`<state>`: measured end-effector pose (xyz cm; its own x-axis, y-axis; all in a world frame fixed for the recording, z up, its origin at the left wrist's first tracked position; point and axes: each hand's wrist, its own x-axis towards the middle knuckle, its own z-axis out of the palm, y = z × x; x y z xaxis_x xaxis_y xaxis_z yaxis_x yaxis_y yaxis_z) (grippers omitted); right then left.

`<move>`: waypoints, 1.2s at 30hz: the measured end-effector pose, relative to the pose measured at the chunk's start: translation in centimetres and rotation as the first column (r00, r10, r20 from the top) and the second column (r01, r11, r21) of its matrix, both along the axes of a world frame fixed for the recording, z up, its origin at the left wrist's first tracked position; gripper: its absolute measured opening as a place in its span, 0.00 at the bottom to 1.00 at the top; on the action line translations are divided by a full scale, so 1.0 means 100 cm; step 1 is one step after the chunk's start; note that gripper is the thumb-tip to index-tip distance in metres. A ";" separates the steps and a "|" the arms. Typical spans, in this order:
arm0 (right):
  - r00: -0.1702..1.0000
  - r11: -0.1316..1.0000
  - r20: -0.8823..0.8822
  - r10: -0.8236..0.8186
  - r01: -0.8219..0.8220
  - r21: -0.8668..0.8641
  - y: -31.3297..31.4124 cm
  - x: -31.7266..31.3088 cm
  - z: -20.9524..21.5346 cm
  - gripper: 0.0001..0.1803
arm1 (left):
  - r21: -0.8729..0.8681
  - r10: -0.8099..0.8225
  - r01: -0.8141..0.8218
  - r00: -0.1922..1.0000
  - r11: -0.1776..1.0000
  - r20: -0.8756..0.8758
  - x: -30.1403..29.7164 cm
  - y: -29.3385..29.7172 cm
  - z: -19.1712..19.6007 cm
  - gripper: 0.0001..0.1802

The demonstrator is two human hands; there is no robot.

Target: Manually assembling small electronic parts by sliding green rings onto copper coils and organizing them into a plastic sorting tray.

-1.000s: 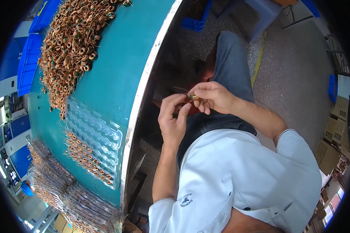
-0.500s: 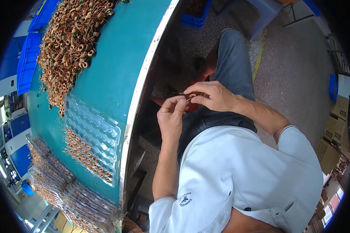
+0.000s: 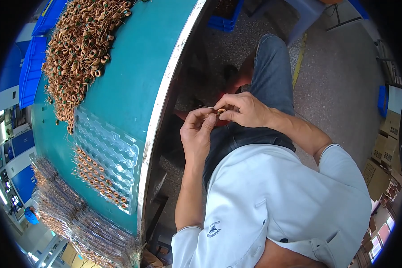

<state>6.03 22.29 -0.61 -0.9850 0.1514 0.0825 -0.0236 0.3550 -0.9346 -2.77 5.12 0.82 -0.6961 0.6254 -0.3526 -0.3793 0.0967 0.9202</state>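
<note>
Over my lap, to the right of the table edge, both hands meet at a small copper-wound ring coil (image 3: 221, 110). My right hand (image 3: 245, 110) pinches the coil between thumb and fingers. My left hand (image 3: 197, 128) is closed, thumb against forefinger, at the coil's wire leads; one thin lead sticks out above its fingertips. Part of the coil is hidden by the fingers. On the table, a clear plastic tray (image 3: 111, 138) with moulded pockets holds several rows of similar coils (image 3: 100, 178) in its near left part.
A large heap of loose coils (image 3: 78, 49) covers the far left of the green table (image 3: 138, 53). Stacked filled trays (image 3: 80, 219) stand at the near left. Blue bins (image 3: 31, 71) line the table's far side. A stool (image 3: 301, 18) and cardboard boxes (image 3: 382, 149) are on the floor.
Both hands stay at nearly the same place. The coil and its thin lead have tilted slightly between my fingers, and my knee has shifted a little to the right.
</note>
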 end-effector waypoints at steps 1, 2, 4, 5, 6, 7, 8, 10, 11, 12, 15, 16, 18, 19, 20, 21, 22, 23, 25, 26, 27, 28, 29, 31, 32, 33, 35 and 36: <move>1.000 1.000 -0.001 0.002 -0.002 -0.001 -0.001 0.000 0.001 0.10 | 0.035 0.034 -0.033 0.999 0.999 -0.020 0.002 0.001 -0.002 0.14; 0.999 0.999 0.049 -0.002 0.004 -0.044 -0.001 0.000 0.003 0.09 | 0.070 0.069 -0.066 0.997 0.995 -0.039 0.004 0.001 -0.004 0.16; 0.995 0.996 0.100 -0.006 0.015 -0.086 -0.003 0.000 0.002 0.08 | 0.040 0.064 -0.061 0.994 0.997 -0.089 0.007 0.003 0.001 0.18; 0.990 0.970 0.138 -0.019 0.052 -0.238 -0.005 0.001 -0.002 0.09 | 0.010 0.057 -0.056 0.989 0.998 -0.140 0.009 0.004 0.002 0.20; 0.984 0.920 0.175 -0.024 0.091 -0.382 -0.007 0.001 -0.006 0.09 | 0.010 0.059 -0.058 0.988 0.998 -0.141 0.011 0.005 0.002 0.20; 0.984 0.920 0.174 -0.023 0.089 -0.382 -0.009 0.001 -0.009 0.09 | 0.031 0.099 -0.096 0.988 0.995 -0.117 0.012 0.007 0.001 0.22; 0.985 0.907 0.166 -0.056 0.120 -0.405 -0.012 0.002 -0.012 0.09 | 0.050 0.137 -0.133 0.986 0.990 -0.091 0.014 0.009 0.001 0.23; 0.983 0.892 0.160 -0.091 0.152 -0.427 -0.017 0.004 -0.015 0.10 | 0.051 0.201 -0.199 0.979 0.979 -0.023 0.020 0.014 0.000 0.24; 0.976 0.893 0.160 -0.148 0.201 -0.402 -0.021 0.004 -0.015 0.10 | 0.046 0.263 -0.265 0.964 0.963 0.046 0.025 0.017 -0.001 0.25; 0.967 0.892 0.156 -0.202 0.247 -0.378 -0.024 0.004 -0.015 0.10 | 0.043 0.243 -0.246 0.969 0.968 0.050 0.028 0.018 -0.003 0.27; 0.975 0.908 0.068 -0.212 0.222 -0.354 -0.030 0.006 -0.016 0.10 | 0.063 0.141 -0.158 0.966 0.985 0.217 0.031 0.019 -0.011 0.22; 0.975 0.904 0.102 -0.197 0.221 -0.365 -0.031 0.008 -0.015 0.11 | 0.061 0.141 -0.157 0.966 0.986 0.217 0.032 0.017 -0.015 0.22; 0.988 0.926 0.100 -0.121 0.148 -0.347 -0.024 0.010 -0.007 0.11 | 0.089 0.168 -0.187 0.969 0.978 0.183 0.035 0.014 -0.019 0.18; 0.994 0.942 0.098 -0.044 0.074 -0.326 -0.019 0.011 -0.004 0.12 | 0.097 0.190 -0.209 0.967 0.973 0.171 0.034 0.012 -0.016 0.18; 0.998 0.981 0.060 -0.020 0.031 -0.189 -0.013 0.012 -0.004 0.12 | 0.093 0.184 -0.198 0.972 0.976 0.145 0.032 0.008 -0.021 0.18; 0.994 0.973 0.089 -0.058 0.076 -0.218 -0.009 0.012 -0.002 0.10 | 0.087 0.173 -0.184 0.977 0.979 0.122 0.029 0.007 -0.023 0.17; 0.989 0.962 0.118 -0.094 0.121 -0.245 -0.005 0.011 -0.001 0.10 | 0.055 0.178 -0.190 0.969 0.980 0.174 0.028 0.006 -0.023 0.17; 0.979 0.966 0.154 -0.130 0.161 -0.204 0.000 0.008 -0.003 0.11 | 0.056 0.176 -0.188 0.969 0.981 0.175 0.024 0.004 -0.023 0.17; 0.984 0.958 0.154 -0.091 0.129 -0.258 0.008 0.001 -0.009 0.13 | -0.005 0.008 -0.008 0.994 1.000 0.109 0.021 -0.001 -0.022 0.17; 0.987 0.932 0.145 -0.072 0.118 -0.343 0.008 -0.004 -0.009 0.12 | 0.004 -0.016 0.016 0.991 1.000 0.130 0.020 0.000 -0.020 0.16; 0.988 0.932 0.140 -0.068 0.113 -0.346 0.007 -0.007 -0.009 0.12 | 0.002 -0.012 0.011 0.992 1.000 0.125 0.020 -0.002 -0.020 0.16; 0.992 0.931 0.129 0.012 0.036 -0.363 0.007 -0.010 -0.008 0.12 | -0.014 -0.049 0.051 0.993 0.999 0.111 0.020 -0.005 -0.019 0.16; 0.989 0.925 0.113 0.091 -0.042 -0.378 0.006 -0.014 -0.006 0.11 | -0.030 -0.086 0.089 0.992 0.996 0.095 0.019 -0.008 -0.016 0.16; 0.995 0.965 0.040 0.094 -0.081 -0.251 -0.002 -0.024 0.002 0.10 | -0.100 -0.144 0.148 0.989 0.984 0.045 0.007 -0.018 -0.002 0.17; 0.993 0.965 0.053 0.103 -0.086 -0.248 -0.001 -0.028 0.009 0.10 | -0.112 -0.153 0.157 0.987 0.981 0.045 0.003 -0.020 0.001 0.16; 0.990 0.961 0.090 0.108 -0.080 -0.265 -0.003 -0.031 0.019 0.09 | -0.130 -0.151 0.159 0.986 0.979 0.068 0.001 -0.024 0.005 0.15; 0.987 0.939 0.135 0.085 -0.034 -0.341 -0.005 -0.031 0.035 0.06 | -0.093 -0.155 0.163 0.984 0.982 0.087 -0.001 -0.023 0.018 0.14; 0.993 0.933 0.096 0.068 -0.030 -0.358 -0.008 -0.029 0.039 0.06 | -0.115 -0.178 0.180 0.984 0.977 0.033 -0.001 -0.024 0.022 0.13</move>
